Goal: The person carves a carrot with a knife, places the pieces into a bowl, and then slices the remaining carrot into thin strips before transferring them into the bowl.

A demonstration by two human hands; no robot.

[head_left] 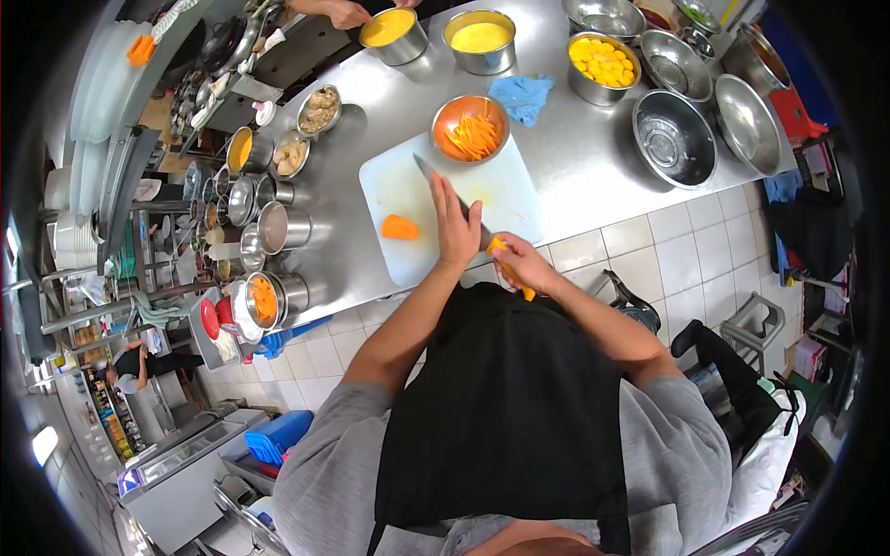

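My right hand (525, 267) is wrapped round the yellow-orange handle of a knife (476, 217), whose blade slants up and left over the white cutting board (510, 181). Fingers stretched out, my left hand (456, 227) lies along the blade and hides part of it. Left of that hand, a thick piece of carrot (400, 227) rests on the board. A metal bowl (438, 113) of carrot strips (475, 137) stands at the board's far edge.
Beyond the board lies a blue cloth (521, 98). Pots of yellow liquid (479, 38) and a pot of egg yolks (603, 63) stand farther back. Several metal bowls (674, 139) sit right. Food bowls (319, 110) line the left. Another person's hand (349, 14) is near a pot.
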